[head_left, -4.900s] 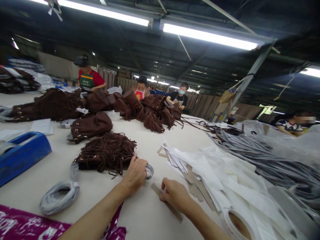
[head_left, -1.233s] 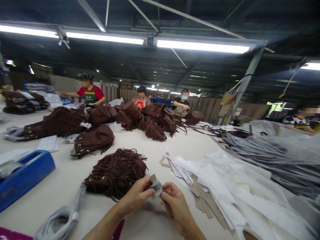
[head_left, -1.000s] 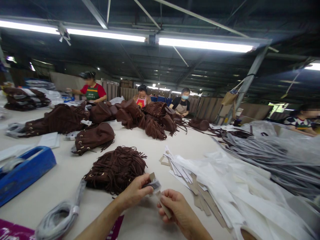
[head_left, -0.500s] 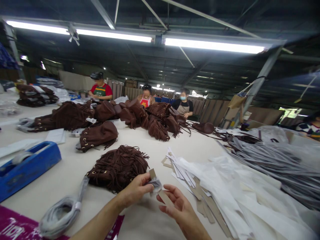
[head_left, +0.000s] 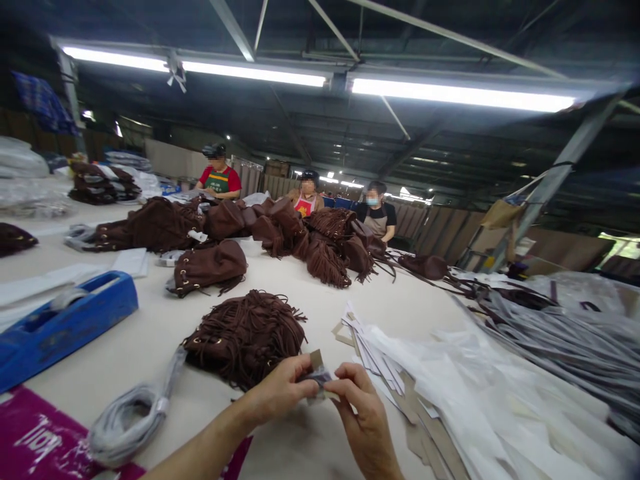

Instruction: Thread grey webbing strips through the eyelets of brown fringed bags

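My left hand (head_left: 280, 393) and my right hand (head_left: 363, 410) meet low in the middle, both pinched on a small cardboard strip (head_left: 317, 361) with grey strap (head_left: 320, 377) wound around it. Just behind my hands lies a brown fringed suede bag (head_left: 245, 335). A coil of grey strap (head_left: 127, 420) lies on the table to the left and runs up toward that bag.
A blue tape dispenser (head_left: 65, 323) sits at the left. White sheets and cardboard strips (head_left: 430, 393) spread at the right, with grey straps (head_left: 565, 340) beyond. More brown bags (head_left: 280, 233) pile farther back, where three people work. A magenta bag (head_left: 40, 447) lies at the near left edge.
My right hand, open-fingered half a second ago, has closed onto the strip beside my left hand. The view has swung slightly left.
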Motion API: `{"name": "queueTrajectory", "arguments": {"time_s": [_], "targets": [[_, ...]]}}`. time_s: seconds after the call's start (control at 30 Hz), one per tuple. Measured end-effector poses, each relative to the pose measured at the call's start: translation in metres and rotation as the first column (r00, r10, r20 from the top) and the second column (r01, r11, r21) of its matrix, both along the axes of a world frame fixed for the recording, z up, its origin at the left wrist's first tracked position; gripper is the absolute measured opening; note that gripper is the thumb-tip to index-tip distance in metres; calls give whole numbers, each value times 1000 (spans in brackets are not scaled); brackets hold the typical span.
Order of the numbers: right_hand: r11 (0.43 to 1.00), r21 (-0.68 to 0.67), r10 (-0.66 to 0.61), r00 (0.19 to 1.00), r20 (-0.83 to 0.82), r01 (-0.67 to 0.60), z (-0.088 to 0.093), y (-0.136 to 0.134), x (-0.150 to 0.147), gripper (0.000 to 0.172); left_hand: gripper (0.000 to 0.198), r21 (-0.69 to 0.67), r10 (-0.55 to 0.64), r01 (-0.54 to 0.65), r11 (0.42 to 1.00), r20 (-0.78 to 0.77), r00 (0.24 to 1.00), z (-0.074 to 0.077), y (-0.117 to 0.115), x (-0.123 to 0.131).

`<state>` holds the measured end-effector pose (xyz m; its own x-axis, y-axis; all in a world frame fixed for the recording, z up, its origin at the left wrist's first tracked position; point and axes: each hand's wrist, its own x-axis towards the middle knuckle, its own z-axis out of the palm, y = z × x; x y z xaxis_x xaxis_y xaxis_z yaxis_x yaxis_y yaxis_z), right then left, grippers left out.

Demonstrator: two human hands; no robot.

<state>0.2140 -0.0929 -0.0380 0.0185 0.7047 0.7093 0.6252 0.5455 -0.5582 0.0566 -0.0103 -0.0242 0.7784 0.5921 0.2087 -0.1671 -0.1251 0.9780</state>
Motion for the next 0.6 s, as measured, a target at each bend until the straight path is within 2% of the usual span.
{"name": "queueTrajectory", "arguments": {"time_s": [0.17,0.27,0.37,0.43,0.6], "targets": [[997,-34,69,997,-40,-70,-5,0,-3,22,27,-15,59,-59,998,23,998,-1,2,4],[999,-23,34,999,-16,-34,-7,2,0,16,29,3,43,-43,999,33,999,0,2,4],[999,-19,-40,999,-23,40,-10,6,3,13,26,89,24,-21,996,-33,999,5,-1,1],[996,-63,-66,995,-70,62,-11,8,4,10,24,162,6,9,987,-90,996,9,-4,-2],[955,-269,37,947,-319,-127,-11,9,-1,10,20,321,58,17,947,-224,973,10,-5,-8]]}}
